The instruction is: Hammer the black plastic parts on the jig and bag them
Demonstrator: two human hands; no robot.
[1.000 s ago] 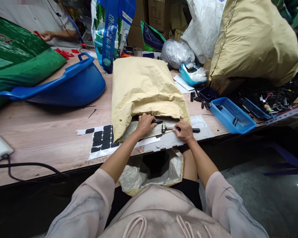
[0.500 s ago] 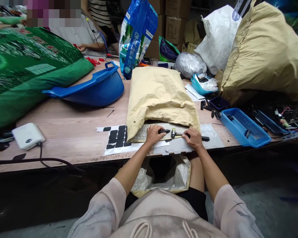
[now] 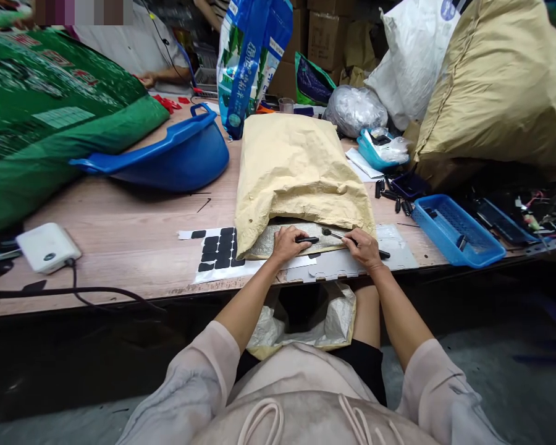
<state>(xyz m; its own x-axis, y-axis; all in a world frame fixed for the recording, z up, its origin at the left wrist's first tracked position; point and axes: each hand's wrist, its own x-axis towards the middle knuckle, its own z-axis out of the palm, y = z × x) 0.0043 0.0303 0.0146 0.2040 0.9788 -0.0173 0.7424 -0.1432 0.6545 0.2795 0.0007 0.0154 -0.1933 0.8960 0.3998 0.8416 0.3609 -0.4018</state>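
Observation:
My left hand (image 3: 286, 242) is closed on a small black rod-shaped part (image 3: 307, 240) and holds it flat on a grey mat at the mouth of a big tan paper sack (image 3: 296, 170). My right hand (image 3: 364, 246) grips the black handle of a small hammer (image 3: 347, 238). Its head is raised just above and to the right of the black part. Both hands rest near the table's front edge.
A sheet of black foam pads (image 3: 217, 252) lies left of my hands. A blue basin (image 3: 167, 157), a green sack (image 3: 50, 117) and a white box with cable (image 3: 49, 247) sit to the left. A blue tray (image 3: 458, 228) stands right. Another person's hand (image 3: 147, 78) works far back.
The hammer head has lifted and tilted toward the back. My left hand still pins the black part. The view has shifted slightly.

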